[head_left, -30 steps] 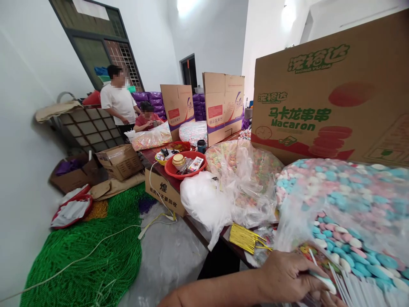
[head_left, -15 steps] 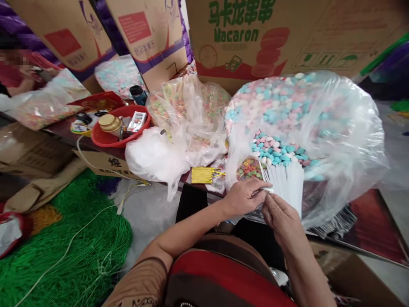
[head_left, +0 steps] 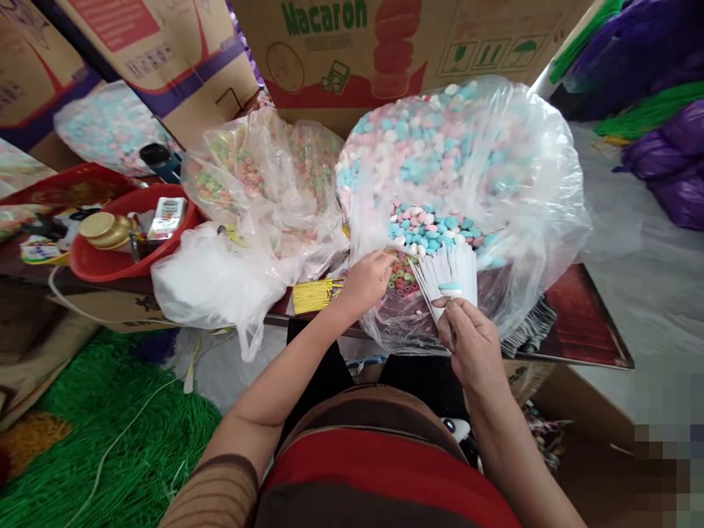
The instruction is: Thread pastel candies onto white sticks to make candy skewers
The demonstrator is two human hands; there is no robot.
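My right hand [head_left: 470, 334] is closed, with a blue-and-white candy [head_left: 451, 290] standing just above its fingertips. Whether a stick runs down from that candy into the fist is hidden. Behind it fans a bundle of flat white sticks [head_left: 465, 268]. My left hand [head_left: 371, 282] is to the left, its fingers stretched toward a small heap of ring-shaped candies [head_left: 404, 273]; its thumb is mostly hidden. Past the sticks, a large clear bag [head_left: 542, 154] lies open, showing loose blue, pink and white candies [head_left: 434, 231].
A second clear bag [head_left: 264, 169] of coloured rings stands left, behind a white plastic bag [head_left: 212, 275] and yellow twist ties [head_left: 313, 295]. A red basin [head_left: 88, 260] holds a gold-lidded jar. Cardboard boxes [head_left: 330, 66] rise behind; green strands [head_left: 126, 425] cover the floor at left.
My hands were together around a small pale piece; now the left has moved away leftward to the ring candies. The right still holds the blue-and-white candy. The view has swung right.
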